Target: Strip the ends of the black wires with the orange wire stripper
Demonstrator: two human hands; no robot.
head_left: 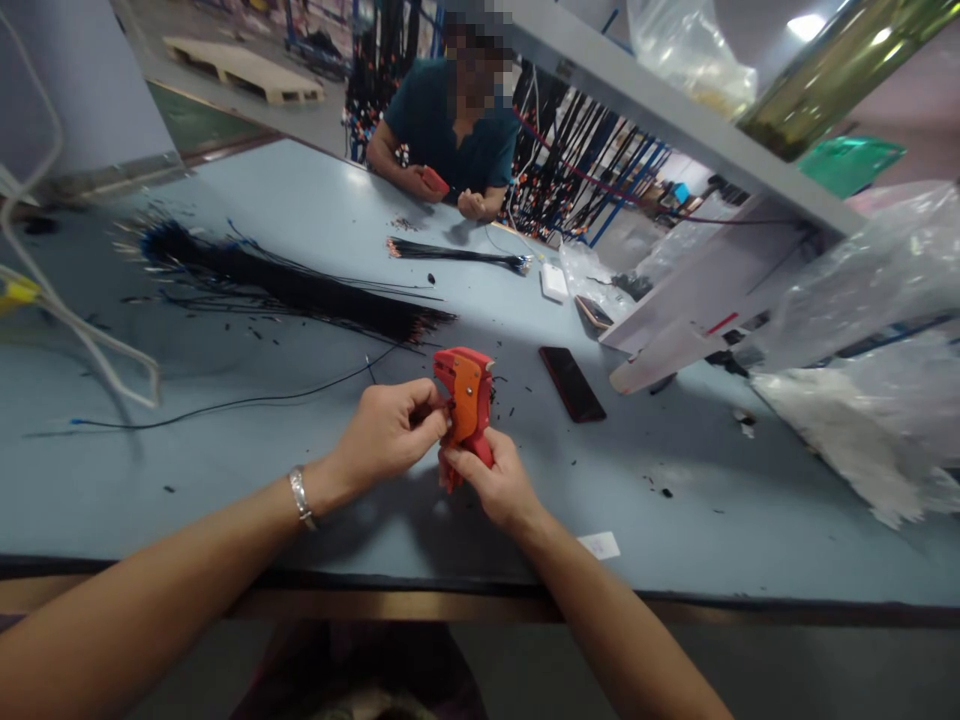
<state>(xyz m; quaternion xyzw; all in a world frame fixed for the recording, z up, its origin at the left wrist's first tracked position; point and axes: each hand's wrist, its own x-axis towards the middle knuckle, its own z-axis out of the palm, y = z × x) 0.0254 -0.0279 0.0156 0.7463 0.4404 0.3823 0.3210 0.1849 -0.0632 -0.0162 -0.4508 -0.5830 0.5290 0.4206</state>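
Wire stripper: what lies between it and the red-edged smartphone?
In the head view, a few small dark scraps lie on the tabletop between the wire stripper and the smartphone.

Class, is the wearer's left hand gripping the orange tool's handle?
No: the right hand grips the handle of the orange tool, with the left hand at its upper part.

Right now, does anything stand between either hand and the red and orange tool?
Nothing visible does. The right hand grips the red and orange tool by its handle, and the left hand is right at its side; anything small it may hold can't be made out. The phone lies off to the right.
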